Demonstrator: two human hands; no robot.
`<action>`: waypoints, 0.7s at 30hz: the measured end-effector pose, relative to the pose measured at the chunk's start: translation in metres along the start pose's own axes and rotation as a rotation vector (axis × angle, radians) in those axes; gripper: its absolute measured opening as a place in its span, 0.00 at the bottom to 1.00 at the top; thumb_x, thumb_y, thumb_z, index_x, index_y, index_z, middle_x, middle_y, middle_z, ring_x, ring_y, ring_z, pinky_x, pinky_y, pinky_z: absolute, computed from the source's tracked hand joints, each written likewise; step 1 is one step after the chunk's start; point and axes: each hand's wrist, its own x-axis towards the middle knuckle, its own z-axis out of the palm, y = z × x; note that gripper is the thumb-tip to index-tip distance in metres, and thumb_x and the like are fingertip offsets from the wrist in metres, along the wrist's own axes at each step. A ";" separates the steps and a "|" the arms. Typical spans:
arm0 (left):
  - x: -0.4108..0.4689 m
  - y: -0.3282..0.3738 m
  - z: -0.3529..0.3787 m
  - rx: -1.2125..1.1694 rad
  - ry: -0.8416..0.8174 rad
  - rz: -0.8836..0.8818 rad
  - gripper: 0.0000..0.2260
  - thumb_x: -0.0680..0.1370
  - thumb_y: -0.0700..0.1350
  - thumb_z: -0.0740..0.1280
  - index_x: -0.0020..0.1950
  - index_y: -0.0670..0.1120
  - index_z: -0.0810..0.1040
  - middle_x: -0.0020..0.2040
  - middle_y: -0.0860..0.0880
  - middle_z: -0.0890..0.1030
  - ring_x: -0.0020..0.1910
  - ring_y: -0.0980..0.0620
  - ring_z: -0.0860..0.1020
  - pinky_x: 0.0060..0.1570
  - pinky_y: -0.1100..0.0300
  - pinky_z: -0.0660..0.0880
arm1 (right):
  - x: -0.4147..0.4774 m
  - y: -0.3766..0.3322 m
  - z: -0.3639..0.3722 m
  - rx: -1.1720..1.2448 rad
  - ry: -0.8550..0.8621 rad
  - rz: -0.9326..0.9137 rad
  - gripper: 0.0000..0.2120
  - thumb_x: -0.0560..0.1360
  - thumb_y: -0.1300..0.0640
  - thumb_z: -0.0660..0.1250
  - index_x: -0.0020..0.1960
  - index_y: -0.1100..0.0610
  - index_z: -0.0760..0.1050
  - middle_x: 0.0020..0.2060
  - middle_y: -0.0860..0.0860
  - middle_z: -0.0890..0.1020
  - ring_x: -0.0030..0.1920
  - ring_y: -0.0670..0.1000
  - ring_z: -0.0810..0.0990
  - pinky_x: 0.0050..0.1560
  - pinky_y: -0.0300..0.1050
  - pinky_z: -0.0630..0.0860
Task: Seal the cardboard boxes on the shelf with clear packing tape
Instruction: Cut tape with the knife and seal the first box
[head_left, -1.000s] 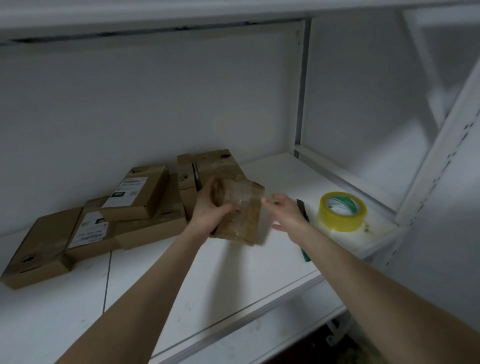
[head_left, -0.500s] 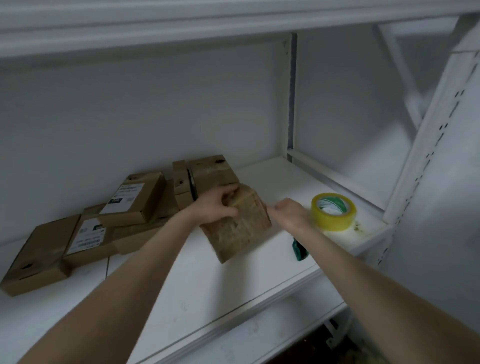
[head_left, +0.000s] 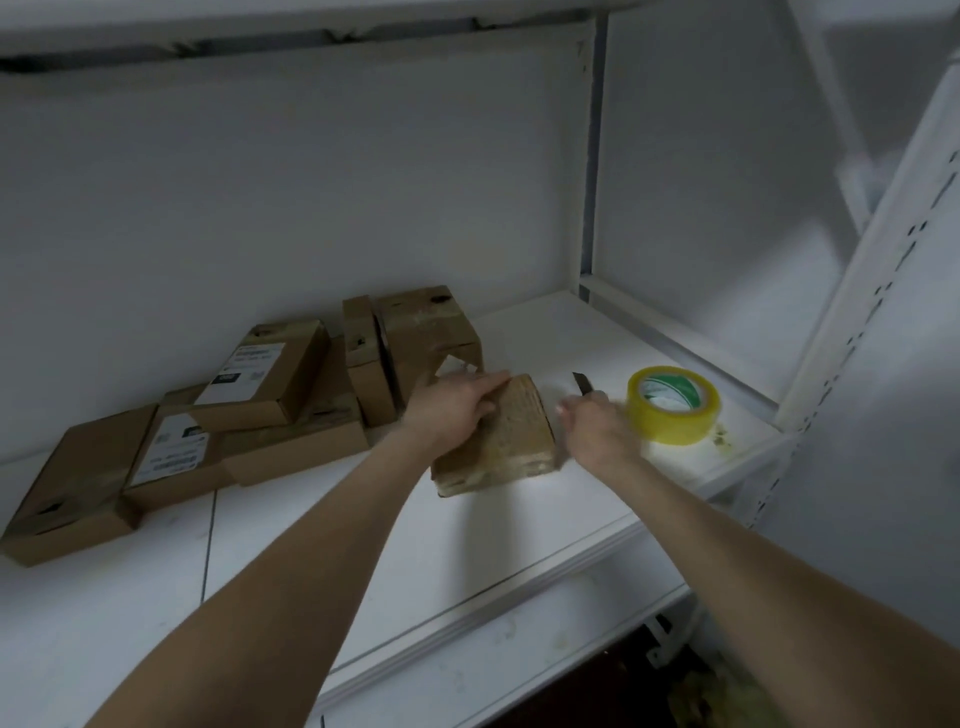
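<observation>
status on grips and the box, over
Left grip flat on taped box, box down on shelf. Right grip holds cutter. Tape roll just right, nothing blocking.

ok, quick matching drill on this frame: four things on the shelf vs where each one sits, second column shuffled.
Things:
1. tape roll
2. worn box
3. upright boxes
4. cutter

Places:
A. under the left hand
B. gripped in the right hand
C. standing just behind the left hand
D. flat on the shelf, right of both hands

Pairs: 1-D, 2-A, 3-C, 4-B.
</observation>
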 end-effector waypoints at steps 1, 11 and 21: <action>-0.003 0.001 0.005 0.002 0.010 -0.001 0.22 0.83 0.48 0.55 0.77 0.57 0.57 0.75 0.50 0.65 0.75 0.48 0.60 0.69 0.47 0.59 | 0.001 -0.011 -0.001 0.163 -0.019 -0.022 0.18 0.83 0.50 0.53 0.68 0.55 0.72 0.65 0.58 0.74 0.64 0.59 0.73 0.60 0.48 0.70; -0.041 -0.008 0.029 -0.739 -0.011 -0.469 0.26 0.83 0.46 0.54 0.79 0.46 0.47 0.79 0.44 0.49 0.76 0.44 0.56 0.73 0.55 0.55 | 0.004 -0.033 0.018 0.412 -0.241 -0.050 0.23 0.83 0.49 0.53 0.77 0.54 0.60 0.69 0.53 0.73 0.67 0.55 0.72 0.66 0.46 0.69; -0.061 -0.012 0.023 -0.213 0.148 -0.127 0.27 0.81 0.50 0.49 0.78 0.43 0.51 0.79 0.46 0.50 0.78 0.49 0.48 0.75 0.56 0.46 | -0.004 -0.064 -0.010 -0.055 -0.201 -0.426 0.30 0.83 0.42 0.45 0.80 0.54 0.44 0.79 0.50 0.45 0.79 0.51 0.43 0.76 0.50 0.46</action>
